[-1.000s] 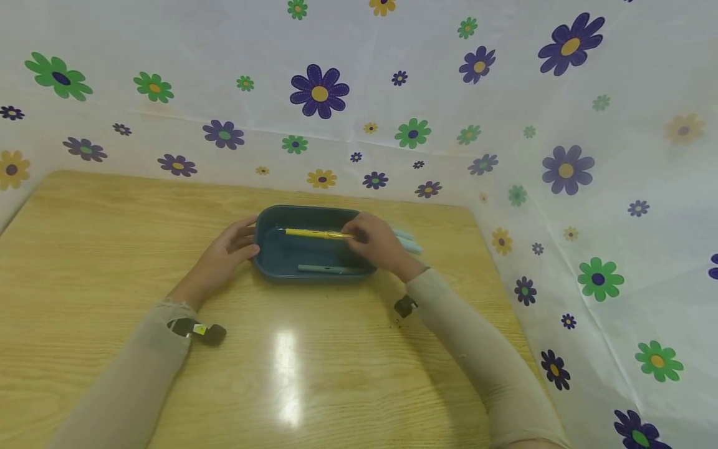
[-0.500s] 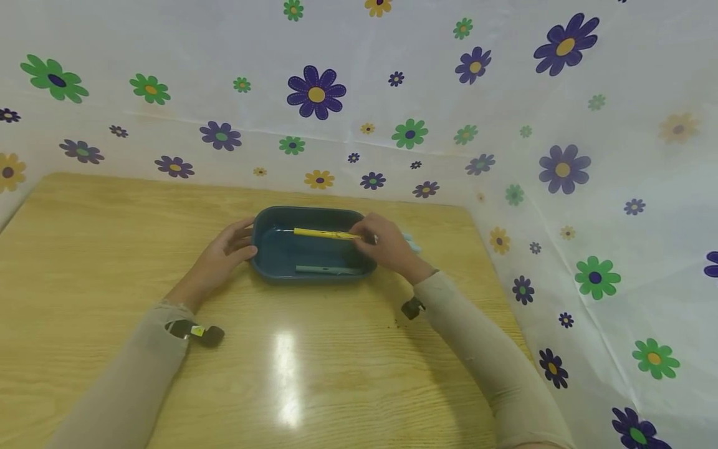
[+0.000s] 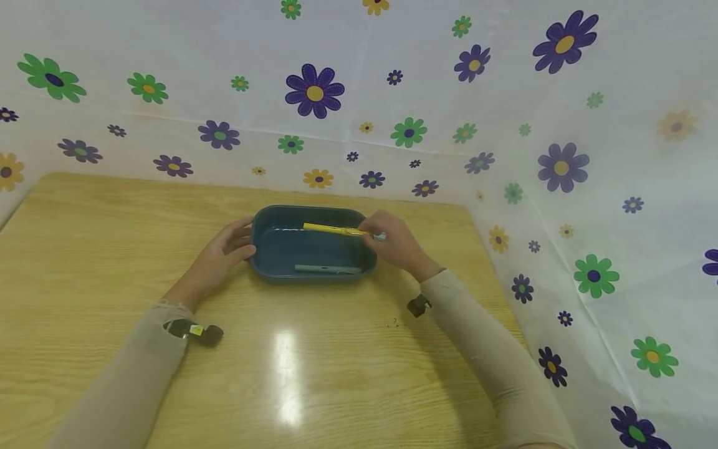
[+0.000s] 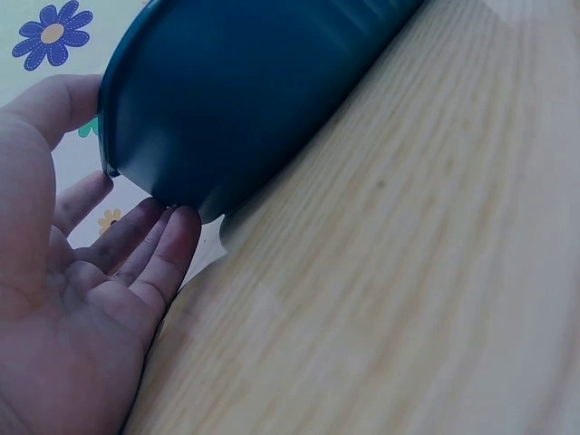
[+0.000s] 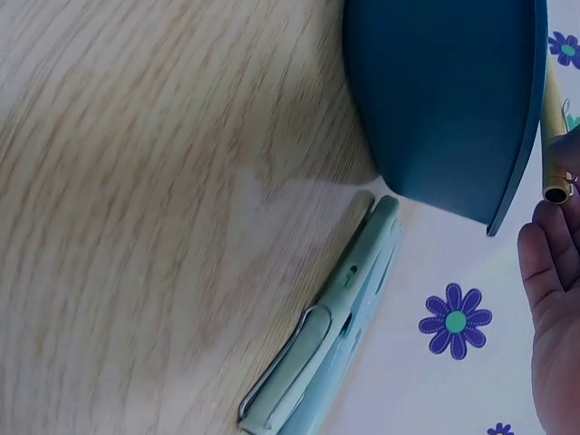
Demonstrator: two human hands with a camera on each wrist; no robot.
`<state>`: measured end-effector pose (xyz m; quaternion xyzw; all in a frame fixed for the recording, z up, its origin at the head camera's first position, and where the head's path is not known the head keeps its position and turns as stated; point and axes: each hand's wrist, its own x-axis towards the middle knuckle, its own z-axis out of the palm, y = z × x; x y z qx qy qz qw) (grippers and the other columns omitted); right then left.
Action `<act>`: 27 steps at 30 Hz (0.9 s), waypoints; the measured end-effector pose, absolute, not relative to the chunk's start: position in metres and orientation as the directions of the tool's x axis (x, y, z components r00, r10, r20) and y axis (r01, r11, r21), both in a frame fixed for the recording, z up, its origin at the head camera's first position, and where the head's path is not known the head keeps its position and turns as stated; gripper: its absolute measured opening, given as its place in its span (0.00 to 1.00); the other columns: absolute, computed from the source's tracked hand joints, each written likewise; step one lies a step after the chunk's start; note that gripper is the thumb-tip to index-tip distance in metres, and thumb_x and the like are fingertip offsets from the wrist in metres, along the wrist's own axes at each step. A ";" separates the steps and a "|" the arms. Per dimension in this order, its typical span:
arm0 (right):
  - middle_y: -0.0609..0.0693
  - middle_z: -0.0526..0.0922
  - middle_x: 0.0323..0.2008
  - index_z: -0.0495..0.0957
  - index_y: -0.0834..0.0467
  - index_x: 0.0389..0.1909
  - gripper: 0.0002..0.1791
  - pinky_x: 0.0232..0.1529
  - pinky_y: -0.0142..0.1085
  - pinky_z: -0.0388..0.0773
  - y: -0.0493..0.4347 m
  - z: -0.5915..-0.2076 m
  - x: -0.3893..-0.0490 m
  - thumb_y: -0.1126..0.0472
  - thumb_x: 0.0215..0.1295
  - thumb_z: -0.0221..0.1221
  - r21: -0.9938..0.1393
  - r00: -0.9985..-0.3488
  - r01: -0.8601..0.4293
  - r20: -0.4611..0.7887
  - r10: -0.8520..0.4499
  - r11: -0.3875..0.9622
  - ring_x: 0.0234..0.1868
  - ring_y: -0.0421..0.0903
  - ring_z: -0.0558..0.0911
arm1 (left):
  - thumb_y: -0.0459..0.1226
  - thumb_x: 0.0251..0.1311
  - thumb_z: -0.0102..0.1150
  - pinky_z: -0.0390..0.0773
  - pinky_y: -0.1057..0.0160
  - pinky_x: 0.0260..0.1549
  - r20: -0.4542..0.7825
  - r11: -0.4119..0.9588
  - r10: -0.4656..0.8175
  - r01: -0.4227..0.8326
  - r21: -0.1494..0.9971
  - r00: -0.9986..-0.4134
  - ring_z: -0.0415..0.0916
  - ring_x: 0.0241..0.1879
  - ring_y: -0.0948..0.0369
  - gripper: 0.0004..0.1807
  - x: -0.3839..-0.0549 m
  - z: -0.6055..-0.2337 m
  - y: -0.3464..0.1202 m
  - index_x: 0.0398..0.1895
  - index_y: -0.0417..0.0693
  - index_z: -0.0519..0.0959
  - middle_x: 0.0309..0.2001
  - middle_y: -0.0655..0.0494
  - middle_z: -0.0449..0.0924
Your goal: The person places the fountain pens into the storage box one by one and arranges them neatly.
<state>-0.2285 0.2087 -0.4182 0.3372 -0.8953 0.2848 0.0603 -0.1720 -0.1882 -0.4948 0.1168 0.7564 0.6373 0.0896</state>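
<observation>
A yellow pen (image 3: 331, 229) lies level above the blue tray (image 3: 280, 275), its right end pinched by my right hand (image 3: 395, 244). The right wrist view shows the pen's end (image 5: 554, 181) between thumb and fingers, just beyond the tray's rim. Inside the tray, a grey-green pen (image 3: 325, 269) lies along the near wall. My left hand (image 3: 224, 249) rests against the tray's left end; in the left wrist view its fairly straight fingers (image 4: 172, 245) touch the wall, thumb apart from them.
On the table (image 3: 235, 386), beside the tray's right end, lie a light green pen (image 5: 326, 317) and a light blue pen (image 5: 358, 317), mostly hidden in the head view by the right hand. A flower-printed curtain (image 3: 247, 56) hangs behind and to the right.
My right hand has moved slightly right, carrying the yellow pen along towards the tray's right end. The left hand stays at the tray, and the grey-green pen lies where it was.
</observation>
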 end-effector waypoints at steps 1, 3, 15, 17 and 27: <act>0.52 0.84 0.43 0.86 0.61 0.47 0.08 0.50 0.40 0.83 0.210 -0.418 -0.229 0.68 0.68 0.65 -0.473 -0.768 -0.635 0.301 -0.566 0.611 0.45 0.47 0.83 | 0.48 0.76 0.57 0.65 0.39 0.71 0.012 0.162 0.293 0.062 0.985 -0.956 0.60 0.76 0.46 0.39 -0.172 -0.494 -0.188 0.83 0.66 0.52 0.79 0.49 0.59; 0.53 0.84 0.43 0.86 0.61 0.47 0.09 0.49 0.40 0.83 0.212 -0.418 -0.229 0.69 0.68 0.65 -0.479 -0.765 -0.638 0.308 -0.565 0.603 0.44 0.47 0.83 | 0.49 0.76 0.57 0.64 0.39 0.72 0.009 0.163 0.294 0.060 0.985 -0.956 0.60 0.76 0.46 0.39 -0.172 -0.494 -0.188 0.83 0.66 0.52 0.79 0.49 0.59; 0.55 0.85 0.45 0.85 0.63 0.47 0.09 0.48 0.41 0.82 0.225 -0.415 -0.236 0.69 0.67 0.65 -0.465 -0.746 -0.664 0.358 -0.562 0.585 0.44 0.49 0.82 | 0.48 0.75 0.58 0.67 0.42 0.70 0.016 0.163 0.285 0.065 0.985 -0.958 0.61 0.75 0.46 0.38 -0.172 -0.494 -0.188 0.83 0.64 0.53 0.78 0.47 0.60; 0.55 0.85 0.44 0.85 0.63 0.46 0.08 0.47 0.41 0.81 0.228 -0.414 -0.237 0.69 0.67 0.65 -0.454 -0.749 -0.662 0.361 -0.556 0.597 0.43 0.49 0.82 | 0.48 0.75 0.58 0.68 0.42 0.70 0.020 0.163 0.288 0.070 0.984 -0.958 0.62 0.75 0.46 0.38 -0.173 -0.496 -0.188 0.83 0.64 0.53 0.78 0.47 0.60; 0.55 0.86 0.43 0.85 0.62 0.45 0.08 0.43 0.42 0.79 0.242 -0.406 -0.242 0.69 0.66 0.66 -0.421 -0.754 -0.656 0.382 -0.534 0.626 0.40 0.49 0.80 | 0.49 0.75 0.58 0.66 0.41 0.71 0.026 0.147 0.294 0.072 0.986 -0.955 0.61 0.75 0.46 0.38 -0.175 -0.498 -0.189 0.83 0.64 0.54 0.78 0.47 0.60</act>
